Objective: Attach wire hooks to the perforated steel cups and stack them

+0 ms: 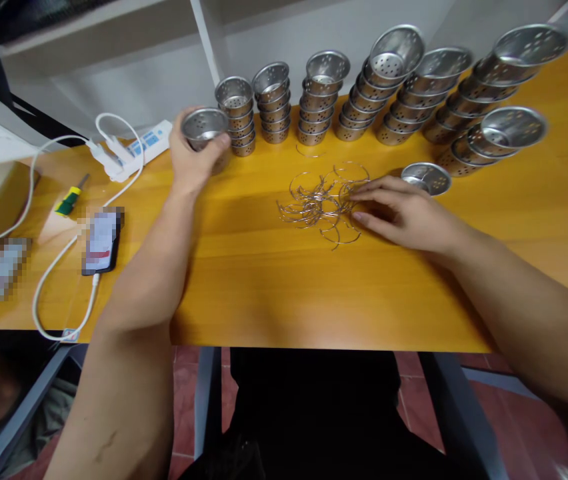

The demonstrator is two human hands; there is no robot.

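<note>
My left hand (pixel 191 153) is wrapped around a perforated metal cup (pixel 205 123), its thumb over the near side of the rim. This cup is beside the leftmost stack of similar cups (pixel 235 100); whether its base touches the table is hidden. Over the right edge of a tangled heap of thin curved metal wires (pixel 319 203), my right hand (pixel 399 210) reaches with fingers stretched out and thumb apart. Its fingertips are at the wires, with none visibly gripped. Just behind this hand is a single metal cup (pixel 427 179), partly hidden by it.
Several cup stacks line the back of the table, some leaning right, such as a tall one (pixel 397 60). At left lie a white power strip (pixel 134 150), a green-yellow screwdriver (pixel 70 200), a phone (pixel 101 241) on a white cable and a cardboard box (pixel 7 197). Another person's leg shows lower left.
</note>
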